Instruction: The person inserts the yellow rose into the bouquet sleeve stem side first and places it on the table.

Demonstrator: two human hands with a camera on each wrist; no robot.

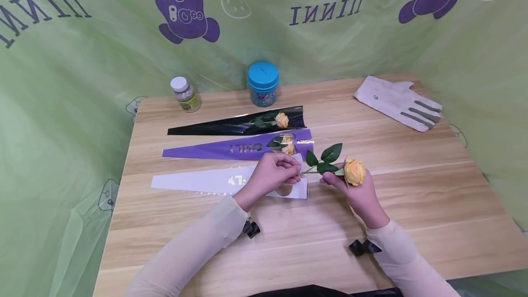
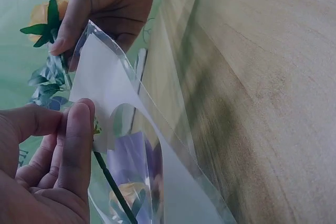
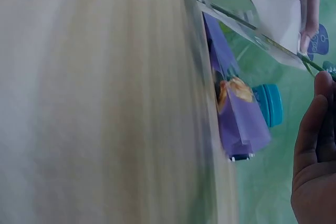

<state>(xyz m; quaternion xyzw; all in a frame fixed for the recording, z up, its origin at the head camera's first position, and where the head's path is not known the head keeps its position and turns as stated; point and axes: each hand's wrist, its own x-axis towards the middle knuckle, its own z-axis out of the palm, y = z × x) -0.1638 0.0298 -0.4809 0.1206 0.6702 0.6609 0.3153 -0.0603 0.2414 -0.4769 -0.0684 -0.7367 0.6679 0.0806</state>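
Note:
At the mouth of a white flower sleeve with a clear edge, my left hand pinches the rim between thumb and fingers. A yellow rose with green leaves is in my right hand, which holds its stem just below the bloom. The stem's lower part runs inside the white sleeve in the right wrist view. Behind the hands lie a purple sleeve and a black sleeve, each with a yellow rose in it. My left hand partly covers the white sleeve's lettering.
A blue-lidded jar and a small white-capped bottle stand along the back of the wooden table. A pale work glove lies at the back right. Green printed cloth hangs behind.

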